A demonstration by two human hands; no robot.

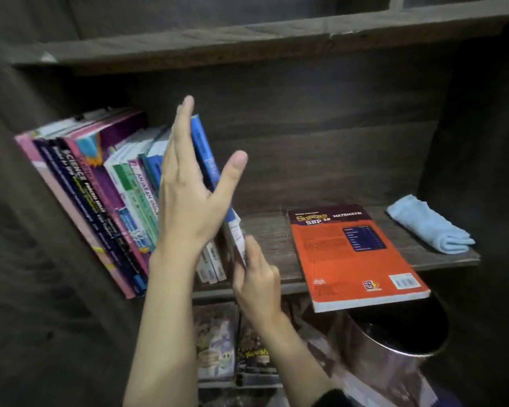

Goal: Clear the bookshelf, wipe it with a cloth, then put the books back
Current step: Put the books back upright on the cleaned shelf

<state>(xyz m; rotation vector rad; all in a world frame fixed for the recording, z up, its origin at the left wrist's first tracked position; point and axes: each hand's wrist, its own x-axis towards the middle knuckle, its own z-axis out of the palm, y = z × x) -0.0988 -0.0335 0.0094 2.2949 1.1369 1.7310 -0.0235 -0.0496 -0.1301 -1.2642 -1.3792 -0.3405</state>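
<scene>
While restocking seems underway, the blue book [207, 154] is pressed to the row [100, 195] by the flat-fingered left hand [185, 198] and pinched low by the right hand [256, 277]; the orange book [350, 259], flat on the shelf [272, 245], must be stood next.

Most likely a home study corner, dimly lit. Shown by a dark wooden bookshelf [266, 230] holding school workbooks [100, 195] upright at its left end, an orange maths workbook [350, 259] flat over the front edge, comics [218, 342] on the shelf beneath, and a folded blue cloth [429, 226] at the right end.
</scene>
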